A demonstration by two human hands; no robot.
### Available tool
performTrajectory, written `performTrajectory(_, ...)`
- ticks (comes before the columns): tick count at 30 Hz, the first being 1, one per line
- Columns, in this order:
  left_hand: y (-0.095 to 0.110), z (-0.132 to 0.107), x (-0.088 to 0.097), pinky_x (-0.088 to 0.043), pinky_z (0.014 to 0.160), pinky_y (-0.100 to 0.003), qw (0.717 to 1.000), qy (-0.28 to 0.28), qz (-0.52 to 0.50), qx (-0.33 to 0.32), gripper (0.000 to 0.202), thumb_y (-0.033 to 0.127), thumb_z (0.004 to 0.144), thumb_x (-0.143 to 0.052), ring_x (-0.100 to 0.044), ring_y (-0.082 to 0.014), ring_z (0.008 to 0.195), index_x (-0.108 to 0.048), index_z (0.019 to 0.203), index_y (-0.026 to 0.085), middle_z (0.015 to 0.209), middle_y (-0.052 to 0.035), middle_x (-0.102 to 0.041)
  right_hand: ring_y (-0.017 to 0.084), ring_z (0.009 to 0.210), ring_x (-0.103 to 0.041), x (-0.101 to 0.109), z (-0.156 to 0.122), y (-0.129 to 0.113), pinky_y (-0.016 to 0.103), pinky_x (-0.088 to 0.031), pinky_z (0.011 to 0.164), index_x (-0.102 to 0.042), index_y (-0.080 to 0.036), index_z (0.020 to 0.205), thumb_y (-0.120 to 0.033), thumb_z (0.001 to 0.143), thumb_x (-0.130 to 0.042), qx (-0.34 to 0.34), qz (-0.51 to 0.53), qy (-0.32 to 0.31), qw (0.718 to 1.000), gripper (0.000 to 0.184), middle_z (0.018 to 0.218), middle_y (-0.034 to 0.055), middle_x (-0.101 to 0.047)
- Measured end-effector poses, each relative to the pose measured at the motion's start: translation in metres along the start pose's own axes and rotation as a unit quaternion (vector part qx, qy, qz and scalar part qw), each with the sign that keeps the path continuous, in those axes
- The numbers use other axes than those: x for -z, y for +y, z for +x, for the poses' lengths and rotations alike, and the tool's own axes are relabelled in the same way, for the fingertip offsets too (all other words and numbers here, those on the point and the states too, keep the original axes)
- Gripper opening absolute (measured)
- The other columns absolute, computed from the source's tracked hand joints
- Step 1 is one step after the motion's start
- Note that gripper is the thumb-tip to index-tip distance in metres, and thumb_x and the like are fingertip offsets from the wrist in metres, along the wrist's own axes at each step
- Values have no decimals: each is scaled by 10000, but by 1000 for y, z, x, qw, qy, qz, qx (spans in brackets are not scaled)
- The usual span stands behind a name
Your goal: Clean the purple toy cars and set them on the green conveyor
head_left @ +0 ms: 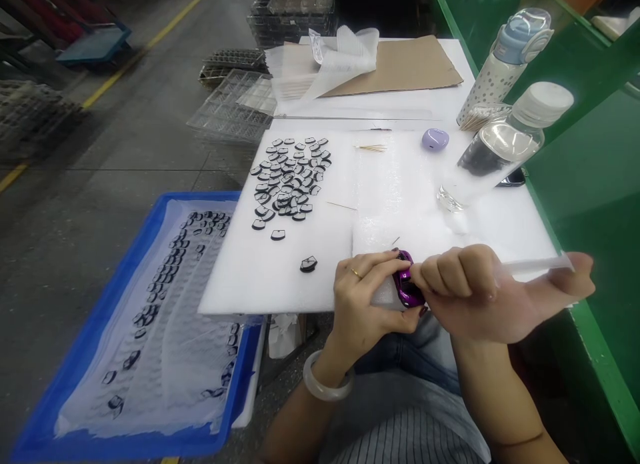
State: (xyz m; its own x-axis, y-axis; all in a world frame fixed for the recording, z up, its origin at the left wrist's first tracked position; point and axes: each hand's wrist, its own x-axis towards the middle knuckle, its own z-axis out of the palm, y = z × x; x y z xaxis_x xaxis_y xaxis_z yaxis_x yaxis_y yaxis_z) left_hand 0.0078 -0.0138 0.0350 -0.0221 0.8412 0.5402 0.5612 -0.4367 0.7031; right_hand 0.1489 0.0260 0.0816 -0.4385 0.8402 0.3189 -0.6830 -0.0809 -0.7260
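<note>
A glossy purple piece (pixel 409 292) with a dark hollow middle is held at the table's front edge. My left hand (pixel 363 294) grips it from the left, fingers along its top and thumb underneath. My right hand (pixel 475 291) is closed, its curled fingertips against the piece's right side; whatever they pinch is hidden. A thin stick (pixel 396 241) lies just beyond the piece. To the left, one small black-edged part (pixel 309 264) lies apart from a spread of several similar parts (pixel 290 177) on the white foam sheet (pixel 260 277).
Thin sticks (pixel 371 148), a lilac case (pixel 435 139), a clear bottle (pixel 500 151) and a dotted bottle (pixel 493 84) stand or lie farther back. Cardboard (pixel 400 67) lies at the far end. A blue tray (pixel 65 377) holds rows of parts at lower left. A green wall (pixel 595 177) borders the right.
</note>
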Motion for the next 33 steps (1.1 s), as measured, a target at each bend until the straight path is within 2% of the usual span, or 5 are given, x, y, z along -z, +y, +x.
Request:
performTrajectory(9, 0, -2, 0, -515, 866, -437, 1000, -4, -5, 13, 418, 298, 614, -815, -724, -281, 925, -708, 1010, 218, 1060, -64, -761, 113, 442, -214, -8, -8, -3, 310, -247, 497, -308, -201, 533, -663, 837, -608, 25, -86, 8, 996, 629, 432, -49, -232)
performTrajectory(18, 1, -1, -1, -518, 851, -432, 1000, 8, 4, 6, 397, 313, 631, -811, -730, -272, 917, -708, 1003, 220, 1048, -66, -767, 111, 431, -199, -19, -12, -11, 323, -224, 492, -274, -206, 532, -684, 867, -540, 28, -173, 49, 983, 641, 432, -54, -184)
performTrajectory(24, 1, -1, -1, -513, 859, -433, 1000, 5, 6, 4, 406, 322, 628, -818, -728, -274, 919, -705, 1004, 219, 1049, -64, -766, 122, 436, -193, -19, -12, -13, 336, -231, 495, -248, -200, 501, -396, 850, -690, -13, -242, 79, 967, 596, 426, -39, -202)
performTrajectory(30, 0, -2, 1, -512, 885, -441, 1000, -18, 3, 9, 416, 393, 669, -837, -720, -280, 949, -703, 1031, 236, 1079, -57, -759, 146, 471, -195, -36, -23, -13, 346, -225, 464, -274, -228, 537, -699, 881, -510, -35, -273, 112, 955, 629, 491, -16, -233)
performTrajectory(33, 0, -1, 2, -514, 876, -432, 1000, -25, 5, 7, 410, 442, 698, -831, -719, -277, 957, -702, 1030, 238, 1078, -62, -759, 150, 472, -258, -36, -25, -20, 341, -274, 471, -328, -224, 552, -782, 900, -341, -46, -359, 104, 927, 657, 504, -5, -279)
